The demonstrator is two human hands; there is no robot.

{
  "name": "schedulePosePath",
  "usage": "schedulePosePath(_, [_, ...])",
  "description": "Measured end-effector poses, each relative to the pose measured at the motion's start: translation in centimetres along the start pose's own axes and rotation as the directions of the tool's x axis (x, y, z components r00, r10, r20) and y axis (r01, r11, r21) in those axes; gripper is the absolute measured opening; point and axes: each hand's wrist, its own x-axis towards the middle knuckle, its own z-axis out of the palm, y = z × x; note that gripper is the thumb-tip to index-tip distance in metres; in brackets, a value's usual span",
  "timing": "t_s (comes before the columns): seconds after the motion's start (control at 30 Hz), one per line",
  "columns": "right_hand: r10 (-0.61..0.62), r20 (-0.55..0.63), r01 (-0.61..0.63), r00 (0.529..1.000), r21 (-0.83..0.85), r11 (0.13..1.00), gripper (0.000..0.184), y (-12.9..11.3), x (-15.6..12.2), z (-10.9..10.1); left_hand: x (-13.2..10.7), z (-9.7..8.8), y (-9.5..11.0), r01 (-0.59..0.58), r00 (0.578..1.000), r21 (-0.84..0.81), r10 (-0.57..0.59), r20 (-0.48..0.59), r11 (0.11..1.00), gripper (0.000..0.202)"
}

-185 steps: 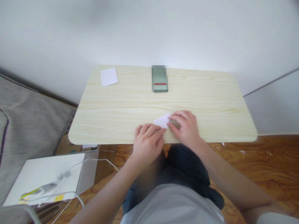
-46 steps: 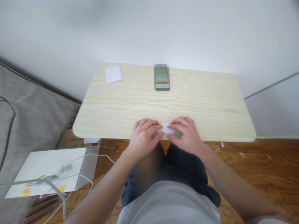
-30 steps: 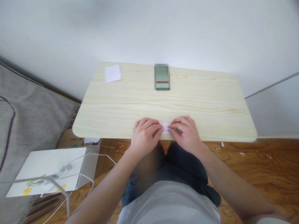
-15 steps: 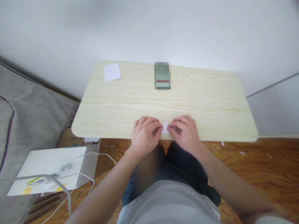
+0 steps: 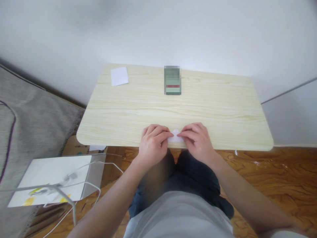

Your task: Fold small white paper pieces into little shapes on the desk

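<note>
A: Grip status?
B: Left hand [image 5: 154,141] and right hand [image 5: 197,139]: fingertips touch opposite sides of the paper [image 5: 176,138]; whether either pinches it cannot be determined.
A: Paper location?
B: On the table [image 5: 213,102], by the near edge, between both hands; folded, peak on far side.

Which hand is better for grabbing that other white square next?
Probably the left hand: it's nearer than the right hand to the white square, back left. Both touch the folded paper.
</note>
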Motion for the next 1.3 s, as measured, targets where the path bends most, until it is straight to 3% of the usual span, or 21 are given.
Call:
schedulePosePath(0.13, [-0.063,0.012,0.064,0.998,-0.048,0.997,0.032,0.0,-0.6,0.1,-0.7,0.0,-0.2,-0.052,0.998,0.01,0.052,-0.03,0.999,0.03])
schedulePosePath(0.5, [-0.207,0.014,0.207,0.978,-0.018,0.978,0.024,-0.2,-2.2,0.2,-3.5,0.4,-0.7,-0.22,0.967,0.047,0.224,-0.121,0.974,0.029])
schedulePosePath(0.67, [-0.237,-0.044,0.239,0.97,0.055,0.969,0.019,-0.3,-2.5,0.7,-3.5,0.6,-0.8,-0.233,0.96,-0.018,0.228,-0.161,0.972,0.021])
schedulePosePath(0.93, [-0.073,-0.089,0.096,0.993,0.292,0.952,0.01,-0.8,-0.4,0.2,-1.4,0.6,0.2,-0.114,0.978,-0.185,0.077,-0.194,0.976,0.01])
schedulePosePath(1.03, [0.052,-0.053,-0.031,0.997,0.345,0.938,0.006,-0.3,0.9,0.1,0.3,0.7,0.5,-0.013,0.983,-0.23,-0.029,-0.181,0.973,0.006])
schedulePosePath(1.17, [0.195,0.056,-0.199,0.979,0.457,0.867,0.01,0.8,2.2,0.1,2.2,0.7,0.5,0.175,0.975,-0.377,-0.214,-0.064,0.91,0.013])
schedulePosePath(1.3, [0.24,0.091,-0.25,0.966,0.556,0.793,0.012,1.3,2.6,0.1,3.2,0.6,0.1,0.245,0.966,-0.564,-0.248,0.073,0.789,0.015])
